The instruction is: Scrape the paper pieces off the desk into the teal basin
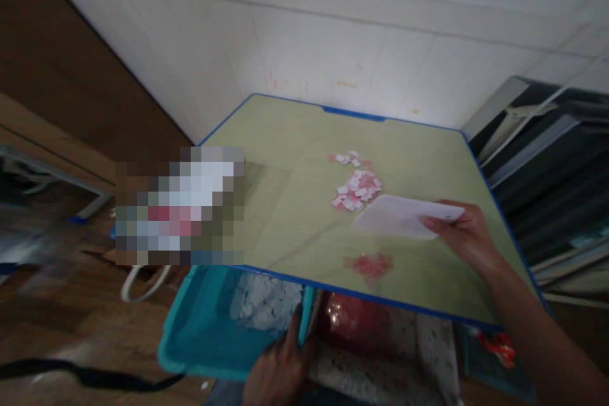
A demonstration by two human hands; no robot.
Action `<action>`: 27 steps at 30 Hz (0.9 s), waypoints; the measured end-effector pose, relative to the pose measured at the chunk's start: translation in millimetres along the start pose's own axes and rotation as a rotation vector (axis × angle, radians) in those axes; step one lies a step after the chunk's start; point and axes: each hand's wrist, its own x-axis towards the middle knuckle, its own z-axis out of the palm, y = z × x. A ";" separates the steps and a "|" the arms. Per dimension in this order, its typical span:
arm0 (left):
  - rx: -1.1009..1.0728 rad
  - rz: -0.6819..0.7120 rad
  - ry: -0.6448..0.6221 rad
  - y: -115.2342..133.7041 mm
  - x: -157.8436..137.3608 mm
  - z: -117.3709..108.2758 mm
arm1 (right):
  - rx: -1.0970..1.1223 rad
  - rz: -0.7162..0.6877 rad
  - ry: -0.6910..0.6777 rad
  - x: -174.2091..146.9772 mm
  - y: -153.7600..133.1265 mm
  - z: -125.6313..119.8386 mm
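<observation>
It looked like a workroom: a blue-edged table [419, 152] stood before the twelve-o'clock wall [309, 51], wooden flooring [71, 304] at eight, a teal tub [204, 333] of white pieces [266, 301] at seven.

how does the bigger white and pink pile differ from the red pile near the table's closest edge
Colour: the white-and-pink pile shows many small pale squarish pieces, while the red pile is reddish with no clear white squares.

Position: the white-and-pink pile sits farther in, by the white board in the right hand; the red pile lies closer to the near edge.

Shared: both are loose heaps on the same table.
</observation>
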 end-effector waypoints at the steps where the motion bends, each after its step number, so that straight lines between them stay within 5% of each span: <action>1: 0.003 0.000 -0.004 0.1 -0.2 -0.6 | 0.007 0.014 0.019 1.4 -0.5 1.0; 11: 0.002 -0.003 -0.034 0.3 0.5 -0.3 | -0.012 0.048 -0.130 -0.9 -13.3 8.1; 21: 0.000 -0.004 -0.039 -0.1 0.9 -1.7 | 0.254 0.223 -0.085 6.1 0.3 14.5; 27: 0.002 -0.014 -0.032 1.1 0.7 -1.9 | 0.413 0.333 -0.201 0.9 0.7 28.0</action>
